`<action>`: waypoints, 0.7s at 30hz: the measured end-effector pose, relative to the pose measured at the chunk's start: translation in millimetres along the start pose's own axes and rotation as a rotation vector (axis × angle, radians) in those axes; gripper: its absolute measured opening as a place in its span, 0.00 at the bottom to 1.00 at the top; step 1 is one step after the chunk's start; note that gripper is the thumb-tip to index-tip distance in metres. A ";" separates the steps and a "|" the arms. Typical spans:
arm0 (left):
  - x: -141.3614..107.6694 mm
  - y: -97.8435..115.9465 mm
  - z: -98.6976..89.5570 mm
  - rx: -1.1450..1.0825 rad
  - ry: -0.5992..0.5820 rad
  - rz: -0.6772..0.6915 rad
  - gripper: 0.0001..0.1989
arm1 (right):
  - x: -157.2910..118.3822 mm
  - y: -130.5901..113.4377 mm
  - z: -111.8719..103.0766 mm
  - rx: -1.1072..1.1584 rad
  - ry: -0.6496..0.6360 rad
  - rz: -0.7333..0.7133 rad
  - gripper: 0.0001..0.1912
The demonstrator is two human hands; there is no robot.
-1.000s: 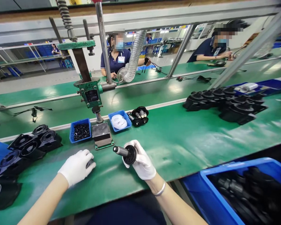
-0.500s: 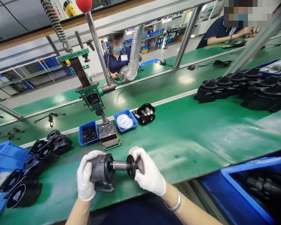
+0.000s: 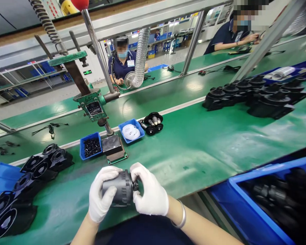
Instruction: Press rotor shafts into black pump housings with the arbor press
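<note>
My left hand (image 3: 100, 194), in a white glove, is wrapped round a black ribbed motor housing (image 3: 121, 189) lying on its side just above the green bench. White-gloved too, my right hand (image 3: 153, 192) has its thumb and fingers closed round the dark end of a rotor (image 3: 135, 185) at the housing's right-hand opening. Most of the rotor's shaft and its disc are out of sight, inside the housing or behind my fingers. Beyond my hands stands a green hand press (image 3: 94, 106) with a metal block (image 3: 112, 143) at its base.
Behind the housing are a blue tray of small black parts (image 3: 91, 146), a blue tray of white rings (image 3: 131, 132) and several rotors (image 3: 153, 123). Black housings stand at left (image 3: 22, 183) and right (image 3: 269, 102). A blue crate (image 3: 234, 183) sits lower right. Co-workers sit across the bench.
My right hand has moved left with the rotor, whose grey shaft has gone into the housing. The housing has turned in my left hand, and its flat foot no longer shows. The view has shifted slightly.
</note>
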State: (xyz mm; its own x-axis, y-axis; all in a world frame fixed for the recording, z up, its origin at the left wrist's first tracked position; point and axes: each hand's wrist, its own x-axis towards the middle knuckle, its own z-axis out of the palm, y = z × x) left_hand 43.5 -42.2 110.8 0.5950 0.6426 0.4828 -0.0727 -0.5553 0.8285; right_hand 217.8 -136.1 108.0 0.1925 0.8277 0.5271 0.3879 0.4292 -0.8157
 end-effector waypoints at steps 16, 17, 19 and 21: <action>6.1 7.5 6.3 -0.037 0.023 0.074 0.10 | 0.1 -13.6 -3.6 -0.224 -0.043 -0.130 0.26; 7.9 6.8 7.3 -0.044 0.025 0.076 0.09 | 0.7 -12.7 -3.7 -0.244 -0.042 -0.137 0.26; 11.7 5.7 9.9 -0.061 0.035 0.085 0.09 | 4.3 -11.7 -5.3 -0.272 -0.047 -0.146 0.25; 14.4 4.7 13.4 -0.092 0.069 0.059 0.09 | 10.6 -14.0 -8.6 -0.285 -0.072 -0.136 0.24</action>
State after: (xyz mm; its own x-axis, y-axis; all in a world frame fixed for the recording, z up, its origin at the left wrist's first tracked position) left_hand 62.5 -42.6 117.8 0.5311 0.6466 0.5476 -0.1811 -0.5447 0.8188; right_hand 222.2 -136.5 127.0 0.0614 0.7977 0.6000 0.6444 0.4274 -0.6341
